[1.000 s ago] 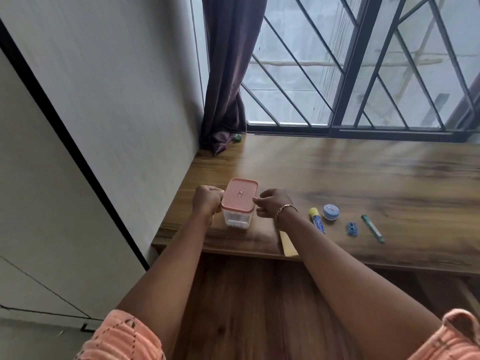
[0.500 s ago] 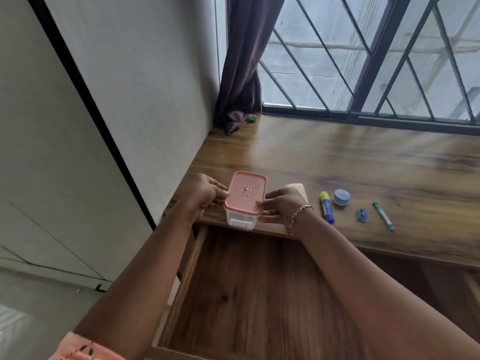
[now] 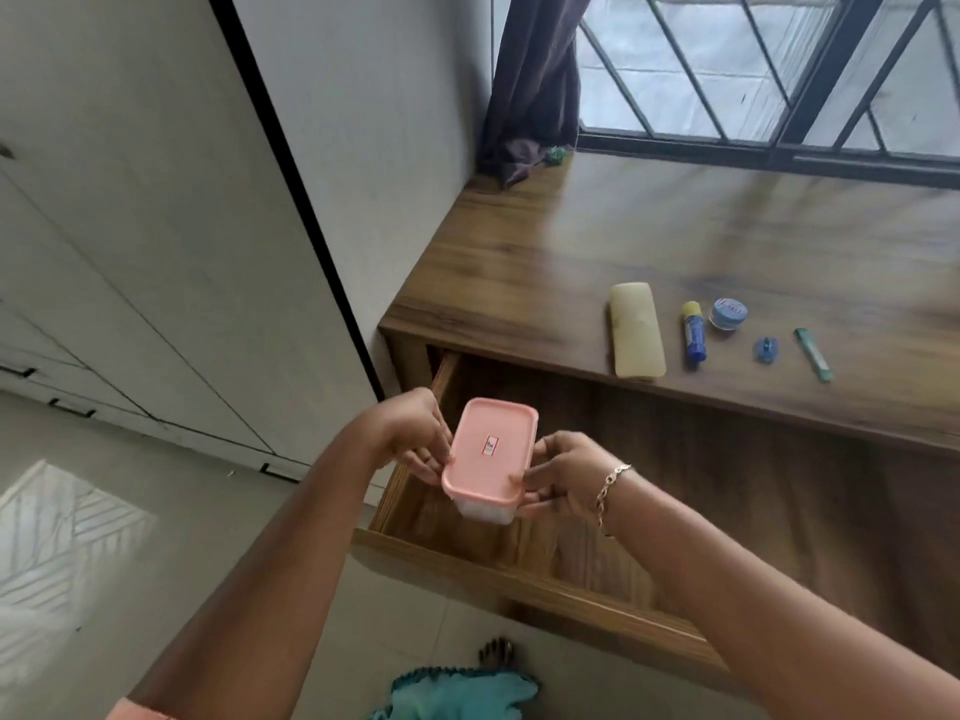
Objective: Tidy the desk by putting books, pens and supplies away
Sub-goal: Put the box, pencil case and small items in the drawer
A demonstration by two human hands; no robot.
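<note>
A clear plastic box with a pink lid [image 3: 491, 454] is held in the air over the left end of an open wooden drawer [image 3: 519, 569]. My left hand [image 3: 413, 433] grips its left side and my right hand [image 3: 563, 475] grips its right side. On the wooden desk [image 3: 623, 236] above the drawer lie a cream case [image 3: 636, 337], a blue glue stick with a yellow cap [image 3: 693, 335], a small blue jar [image 3: 728, 314], a small blue sharpener [image 3: 765, 349] and a green pen-like stick [image 3: 813, 354].
A white wall with a black vertical strip [image 3: 291, 189] stands left of the desk. A dark curtain [image 3: 535, 80] hangs at the desk's back left corner by a barred window [image 3: 779, 70], with a small green object [image 3: 556, 154] beside it. Teal cloth [image 3: 457, 693] shows at the bottom.
Both hands have lifted the pink-lidded box off the desk's front left and brought it down over the open drawer. The cream case, once hidden behind my right arm, is now in plain sight.
</note>
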